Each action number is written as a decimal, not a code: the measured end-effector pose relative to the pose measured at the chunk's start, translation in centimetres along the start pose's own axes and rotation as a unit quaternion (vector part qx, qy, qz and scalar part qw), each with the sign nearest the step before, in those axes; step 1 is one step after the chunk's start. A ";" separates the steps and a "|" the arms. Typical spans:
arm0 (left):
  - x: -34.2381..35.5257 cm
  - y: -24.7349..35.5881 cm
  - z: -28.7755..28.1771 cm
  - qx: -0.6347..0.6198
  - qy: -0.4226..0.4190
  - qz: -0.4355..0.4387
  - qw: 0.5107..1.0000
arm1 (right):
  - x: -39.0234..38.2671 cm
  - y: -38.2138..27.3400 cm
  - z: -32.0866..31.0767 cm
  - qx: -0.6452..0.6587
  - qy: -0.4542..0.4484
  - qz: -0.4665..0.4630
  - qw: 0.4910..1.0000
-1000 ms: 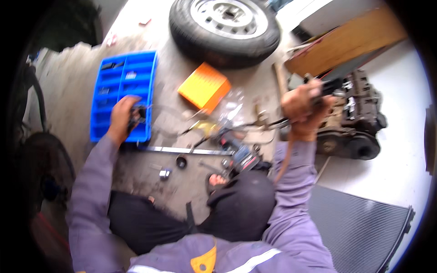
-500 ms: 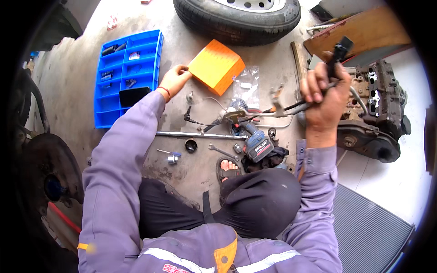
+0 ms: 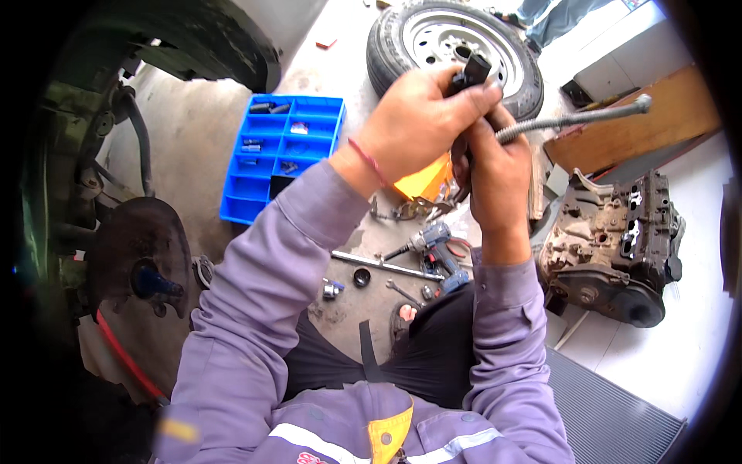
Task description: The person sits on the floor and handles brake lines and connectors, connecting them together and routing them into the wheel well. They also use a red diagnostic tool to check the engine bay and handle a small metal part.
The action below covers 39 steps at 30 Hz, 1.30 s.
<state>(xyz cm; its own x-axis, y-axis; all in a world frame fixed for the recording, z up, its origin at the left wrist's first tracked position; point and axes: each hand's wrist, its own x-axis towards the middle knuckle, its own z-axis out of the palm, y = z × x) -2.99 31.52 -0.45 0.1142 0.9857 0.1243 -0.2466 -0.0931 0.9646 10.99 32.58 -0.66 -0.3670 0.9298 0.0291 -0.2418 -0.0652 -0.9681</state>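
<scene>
My left hand (image 3: pixel 413 124) is closed on a black connector part (image 3: pixel 474 71), raised in front of the wheel. Just right of and below it, my right hand (image 3: pixel 495 170) is closed round a bundle with a grey corrugated hose (image 3: pixel 572 118), whose metal end sticks out rightward. The two hands touch, so the join between the parts is hidden. Beneath them lie an orange box (image 3: pixel 421 176), partly covered, some metal brackets (image 3: pixel 417 209), a cordless power tool (image 3: pixel 444 255), a long steel bar (image 3: pixel 359 259) and a black cap (image 3: pixel 362 277).
A blue compartment tray (image 3: pixel 247 193) lies left. A wheel (image 3: pixel 386 50), wooden board (image 3: pixel 587 139) and engine (image 3: pixel 618 243) stand behind and right. A car's hub with backing plate (image 3: pixel 127 255) is at left, a radiator (image 3: pixel 610 410) lower right. A person's legs (image 3: pixel 553 17) show at the top.
My left hand has risen from the tray, past the orange box, to the black part beside my right hand. My right hand has moved slightly leftward. The view has shifted, showing more car at left.
</scene>
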 end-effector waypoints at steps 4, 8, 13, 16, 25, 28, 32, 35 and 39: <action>-0.9 -0.4 0.2 -0.102 0.028 0.060 0.993 | -0.6 1.1 -1.2 -0.060 0.008 -0.057 0.997; -0.9 -1.7 -0.4 -0.200 0.008 0.080 0.977 | -1.1 2.2 -1.5 -0.036 0.003 -0.034 0.999; -1.3 -2.2 -0.5 -0.250 0.040 0.071 0.965 | -1.1 3.4 -1.5 -0.040 -0.007 -0.043 0.998; -1.3 -2.0 -0.6 -0.181 0.063 0.082 0.978 | -1.1 3.7 -1.4 -0.055 -0.004 -0.036 0.998; 0.6 -1.3 -3.2 -0.164 0.193 0.145 0.957 | -0.8 3.2 -1.5 0.048 -0.004 0.075 0.996; 0.2 -2.1 -3.0 -0.203 0.146 0.096 0.964 | -0.7 3.4 -1.3 0.024 -0.017 0.070 0.997; -0.9 -2.8 -1.3 -0.240 0.075 0.083 0.964 | -0.5 5.0 -1.3 -0.037 -0.027 0.022 0.999; -1.9 -2.8 -1.3 -0.112 0.102 0.085 0.985 | -0.5 5.2 -1.0 -0.044 -0.019 0.002 0.999; -3.7 -2.0 -2.8 -0.263 0.087 0.066 0.959 | -1.1 4.6 0.0 -0.011 -0.064 -0.015 0.998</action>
<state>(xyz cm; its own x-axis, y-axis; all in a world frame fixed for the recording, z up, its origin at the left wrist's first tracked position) -5.65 28.47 -3.52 -0.1025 0.9830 0.1523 -0.7036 -0.1799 0.6874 10.30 31.26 -5.18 -0.4721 0.8772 0.0874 -0.2351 -0.0297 -0.9715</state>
